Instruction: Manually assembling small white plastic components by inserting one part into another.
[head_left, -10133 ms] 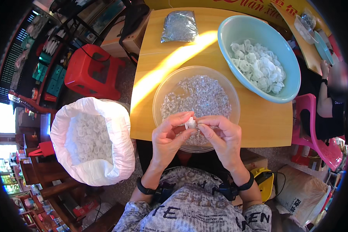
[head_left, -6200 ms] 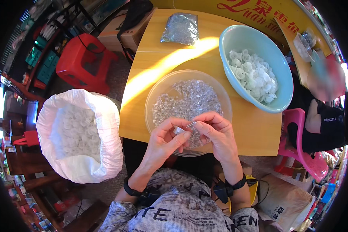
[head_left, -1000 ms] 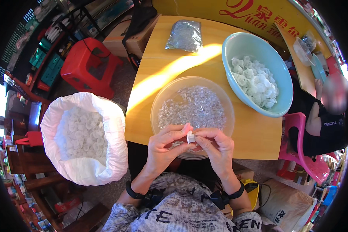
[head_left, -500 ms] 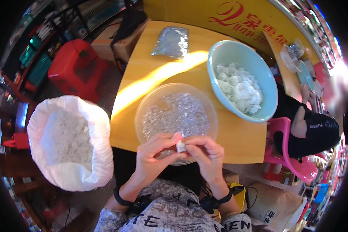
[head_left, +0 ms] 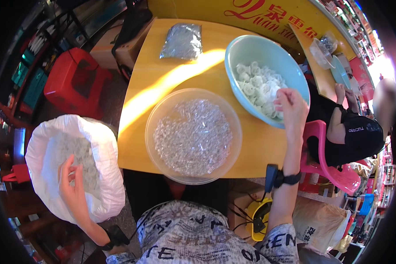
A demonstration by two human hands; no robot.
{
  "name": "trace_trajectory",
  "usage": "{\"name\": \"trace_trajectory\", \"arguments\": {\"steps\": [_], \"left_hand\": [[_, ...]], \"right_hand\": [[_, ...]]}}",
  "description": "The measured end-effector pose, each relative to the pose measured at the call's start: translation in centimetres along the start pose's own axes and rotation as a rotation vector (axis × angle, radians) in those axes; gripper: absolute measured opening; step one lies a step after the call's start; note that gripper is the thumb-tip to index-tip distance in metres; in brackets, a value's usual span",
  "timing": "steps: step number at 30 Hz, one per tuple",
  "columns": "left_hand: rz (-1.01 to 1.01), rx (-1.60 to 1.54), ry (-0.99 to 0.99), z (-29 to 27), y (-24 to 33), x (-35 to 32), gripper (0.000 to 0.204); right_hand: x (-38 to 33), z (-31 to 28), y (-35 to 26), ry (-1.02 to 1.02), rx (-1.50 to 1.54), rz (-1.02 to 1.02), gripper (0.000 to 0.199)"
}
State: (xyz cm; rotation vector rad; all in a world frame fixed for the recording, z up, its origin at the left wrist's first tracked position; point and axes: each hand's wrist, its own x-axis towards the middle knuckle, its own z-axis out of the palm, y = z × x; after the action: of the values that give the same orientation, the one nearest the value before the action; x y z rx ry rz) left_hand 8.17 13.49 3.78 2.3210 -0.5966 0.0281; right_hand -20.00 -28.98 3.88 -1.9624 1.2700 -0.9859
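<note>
My left hand reaches over the white sack, its fingers stretched and a little apart, with nothing visible in them. Inside the sack lies a heap of small whitish translucent pieces. Over the near right rim of the light blue bowl, my right hand has its fingers curled together at the white pieces. What those fingertips hold, if anything, is hidden. Between my arms, a round clear tub filled with small clear plastic pieces stands on the wooden table.
A silvery plastic packet lies at the table's far side. On the left stands a red stool. A person in black sits to the right beside a pink chair. A tan sack is at lower right.
My hands have parted from the small white piece held together over the tub. The left moved left to the sack, the right moved up and right to the bowl. The piece is no longer seen.
</note>
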Motion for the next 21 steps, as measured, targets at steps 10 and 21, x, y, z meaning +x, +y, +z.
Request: {"name": "trace_trajectory", "arguments": {"steps": [10,21], "left_hand": [[-0.197,0.003,-0.434,4.4,-4.3,0.6,0.050],[-0.022,0.022,-0.309,3.3,-3.8,0.1,0.025]], "right_hand": [[-7.8,3.8,-6.7,-0.249,-0.032,-0.251,0.012],[-12.2,10.8,-7.0,-0.631,-0.221,-0.652,0.020]]}}
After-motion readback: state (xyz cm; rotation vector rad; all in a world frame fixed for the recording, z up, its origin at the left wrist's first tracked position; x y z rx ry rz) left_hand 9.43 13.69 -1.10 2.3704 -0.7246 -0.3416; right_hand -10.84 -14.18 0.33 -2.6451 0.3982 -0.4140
